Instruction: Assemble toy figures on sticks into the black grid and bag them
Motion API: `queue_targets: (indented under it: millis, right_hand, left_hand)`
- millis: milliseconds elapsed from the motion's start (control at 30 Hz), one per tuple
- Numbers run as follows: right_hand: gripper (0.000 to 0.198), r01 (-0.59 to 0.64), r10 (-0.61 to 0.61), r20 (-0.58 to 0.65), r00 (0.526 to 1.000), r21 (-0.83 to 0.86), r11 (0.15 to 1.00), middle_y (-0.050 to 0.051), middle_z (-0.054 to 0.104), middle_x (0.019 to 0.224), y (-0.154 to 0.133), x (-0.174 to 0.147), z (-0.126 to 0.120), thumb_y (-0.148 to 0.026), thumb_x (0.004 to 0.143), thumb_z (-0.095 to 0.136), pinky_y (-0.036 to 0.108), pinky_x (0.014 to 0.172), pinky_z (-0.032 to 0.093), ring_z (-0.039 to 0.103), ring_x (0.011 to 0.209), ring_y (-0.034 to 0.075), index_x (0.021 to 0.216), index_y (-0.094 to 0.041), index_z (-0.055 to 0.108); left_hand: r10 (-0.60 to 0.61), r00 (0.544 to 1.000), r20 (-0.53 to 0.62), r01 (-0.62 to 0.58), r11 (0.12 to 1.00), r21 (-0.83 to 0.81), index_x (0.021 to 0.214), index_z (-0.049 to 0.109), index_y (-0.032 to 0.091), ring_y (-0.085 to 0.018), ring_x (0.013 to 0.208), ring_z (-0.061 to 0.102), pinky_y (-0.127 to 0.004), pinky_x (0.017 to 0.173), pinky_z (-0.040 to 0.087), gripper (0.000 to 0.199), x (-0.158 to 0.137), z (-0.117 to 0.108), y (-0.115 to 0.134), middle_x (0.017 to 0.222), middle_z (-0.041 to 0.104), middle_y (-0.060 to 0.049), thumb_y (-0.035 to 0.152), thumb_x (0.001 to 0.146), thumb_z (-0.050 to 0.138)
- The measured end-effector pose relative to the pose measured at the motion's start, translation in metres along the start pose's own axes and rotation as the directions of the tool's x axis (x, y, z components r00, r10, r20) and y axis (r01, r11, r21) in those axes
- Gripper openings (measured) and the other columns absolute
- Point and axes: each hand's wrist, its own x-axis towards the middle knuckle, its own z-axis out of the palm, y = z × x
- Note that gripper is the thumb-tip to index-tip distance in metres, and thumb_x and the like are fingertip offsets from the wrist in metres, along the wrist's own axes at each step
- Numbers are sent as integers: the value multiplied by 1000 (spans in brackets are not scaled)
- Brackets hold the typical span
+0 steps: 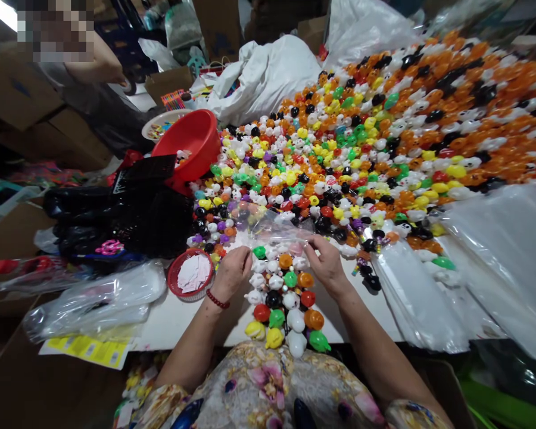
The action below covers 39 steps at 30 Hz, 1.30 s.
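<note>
My left hand (233,271), with a red bead bracelet (217,300) at the wrist, pinches the left side of a clear plastic bag (272,226). My right hand (326,262) has fingers closed on the bag's right side. The thin bag stretches between both hands above the table. Between my forearms, small plastic figures lie in rough rows, among them a black one (274,298), a green one (276,318), an orange one (313,319) and a white one (296,320). Some upper figures sit close under the bag; whether any are inside it I cannot tell.
A big heap of colourful figures (339,143) covers the table's far side and right. Clear bags (422,298) lie right. Left are a red basket of paper slips (193,273), black plastic bags (152,214) and a red tub (192,143). Another person's arm (96,62) shows back left.
</note>
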Motion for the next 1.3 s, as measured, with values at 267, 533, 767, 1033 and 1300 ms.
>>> queue_targets:
  millis: [267,533,767,1033,1300]
  right_hand:
    - [16,193,-174,145,974,-130,972,4,66,78,-19,-39,-31,-22,99,45,28,66,52,63,71,17,90,-22,59]
    - [17,294,-255,243,936,-138,946,3,62,78,-36,-67,-45,-10,98,41,27,61,52,62,69,16,98,-22,54]
    - [21,274,-233,291,928,-109,955,3,59,79,-41,-86,-54,-5,95,41,28,62,52,58,70,17,101,-21,52]
    - [18,314,-272,298,915,-101,944,4,57,75,-56,-109,-62,-5,93,43,29,57,48,53,65,17,99,-19,53]
    - [21,167,-128,445,886,-50,985,2,59,72,-52,-133,-73,-6,89,44,27,58,45,54,64,16,89,-20,59]
  left_hand:
    - [214,973,85,-215,977,4,78,50,21,-16,69,50,-28,68,43,20,-20,-25,8,71,54,-1,13,93,39]
    - [349,927,133,-351,936,-13,82,48,20,-16,68,47,-29,69,44,18,-37,-46,25,70,54,-1,7,92,42]
    - [430,878,208,-437,899,-15,81,47,19,-16,65,42,-31,65,39,17,-48,-61,42,68,51,0,8,91,41]
    - [443,840,313,-455,890,-36,78,46,20,-17,65,41,-31,64,36,18,-62,-77,59,68,49,0,10,93,44]
    - [431,816,387,-447,893,-51,75,44,20,-16,63,39,-31,64,34,23,-74,-84,71,67,48,1,10,96,43]
